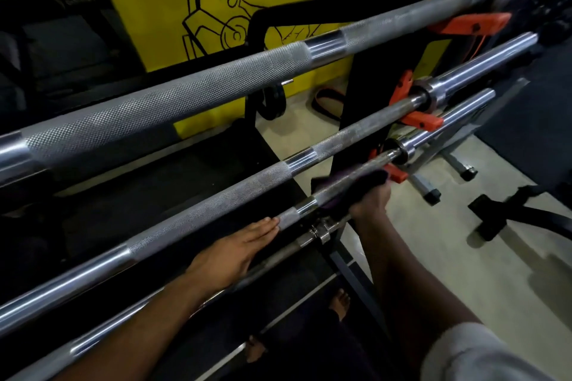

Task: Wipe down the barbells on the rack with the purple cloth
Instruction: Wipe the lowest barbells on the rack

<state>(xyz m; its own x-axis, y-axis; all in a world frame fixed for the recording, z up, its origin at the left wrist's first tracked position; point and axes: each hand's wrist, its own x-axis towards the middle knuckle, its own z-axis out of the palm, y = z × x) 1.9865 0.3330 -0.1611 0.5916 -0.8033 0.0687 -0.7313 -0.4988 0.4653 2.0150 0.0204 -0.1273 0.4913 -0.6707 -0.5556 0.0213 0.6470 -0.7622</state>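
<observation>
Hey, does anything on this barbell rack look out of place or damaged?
Nothing stands out. The barbells lie parallel in the orange hooks of the rack. The right hand grips the purple cloth around the third bar, and the left hand rests open on it.

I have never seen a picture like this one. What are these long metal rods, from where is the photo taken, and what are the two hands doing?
The single picture comes from a camera worn on a person's head, looking forward and down, so both arms enter from the bottom. The long rods are barbells lying one below another on a black rack with orange hooks.

The right hand grips a dark purple cloth wrapped round the third barbell down from the top, near its right end. The left hand lies with straight fingers along that same bar and holds nothing.

Behind stands a yellow wall with a black drawing. A weight bench stands on the floor at right.
</observation>
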